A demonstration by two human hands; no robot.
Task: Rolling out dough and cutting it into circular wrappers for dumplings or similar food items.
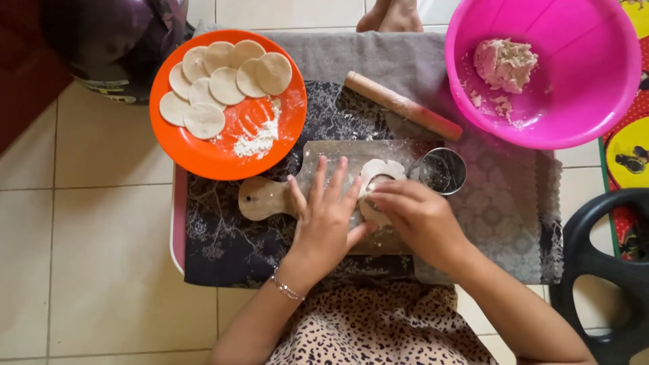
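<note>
1. Dough sheet [378,177] lies flattened on the wooden board [318,172], near the middle of the low table, with round holes already cut out of it and both hands upon it.
2. Nearest the camera, a leopard-print garment [378,331] covers the person's lap, and a thin bracelet [287,287] sits on the left wrist.
3. Left hand [324,216] lies flat with its fingers spread open, pressing on the board and the left edge of the dough; it grips nothing.
4. Right hand [419,216] has its fingers curled over the dough's lower part; they seem to pinch a cut piece, though the hand hides the contact and I cannot tell for sure.
5. Just right of the dough stands a round metal cup [443,170], mouth upward, touching the board's edge.
6. Beyond the board a wooden rolling pin [403,106] lies aslant on the patterned cloth [223,236].
7. Farther left, an orange plate [209,152] holds a cluster of dough rounds [223,81] and a small heap of flour [257,140].
8. Farther right, a pink bowl [581,101] holds a lump of dough [503,64].
9. At the top edge, bare toes [392,17] rest on the tiled floor.
</note>
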